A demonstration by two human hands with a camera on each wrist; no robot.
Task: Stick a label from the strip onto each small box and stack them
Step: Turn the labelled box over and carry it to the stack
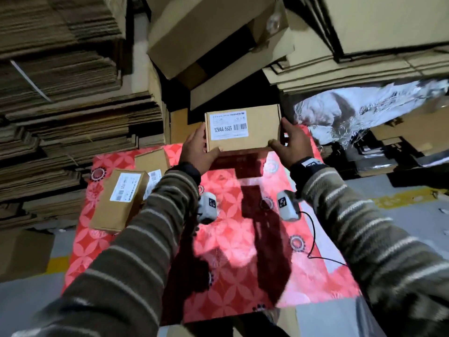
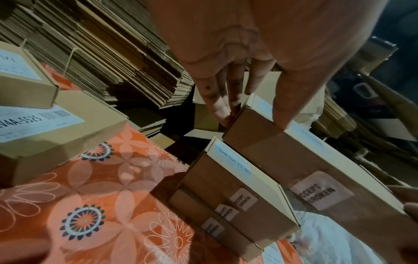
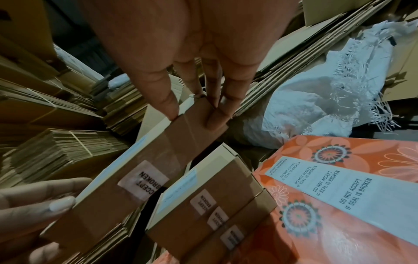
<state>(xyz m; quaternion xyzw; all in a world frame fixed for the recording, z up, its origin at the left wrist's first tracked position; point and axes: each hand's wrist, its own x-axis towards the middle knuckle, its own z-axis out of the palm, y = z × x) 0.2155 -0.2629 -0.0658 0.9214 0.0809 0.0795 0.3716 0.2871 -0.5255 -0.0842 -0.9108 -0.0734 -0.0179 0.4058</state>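
Holding small box (image 1: 243,131) between left hand (image 1: 198,152) and right hand (image 1: 292,144), fingers gripping its short ends; stack (image 3: 210,201) sits directly below, long axis 9-to-3.

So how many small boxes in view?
6. One box held between left hand and right hand; a stack of three under it; two overlapping boxes at the table's left. More may be hidden.

dim room | hard overhead light | dark arm shadows on tablecloth (image 1: 230,251) | edges bent, blurred | wrist views grainy
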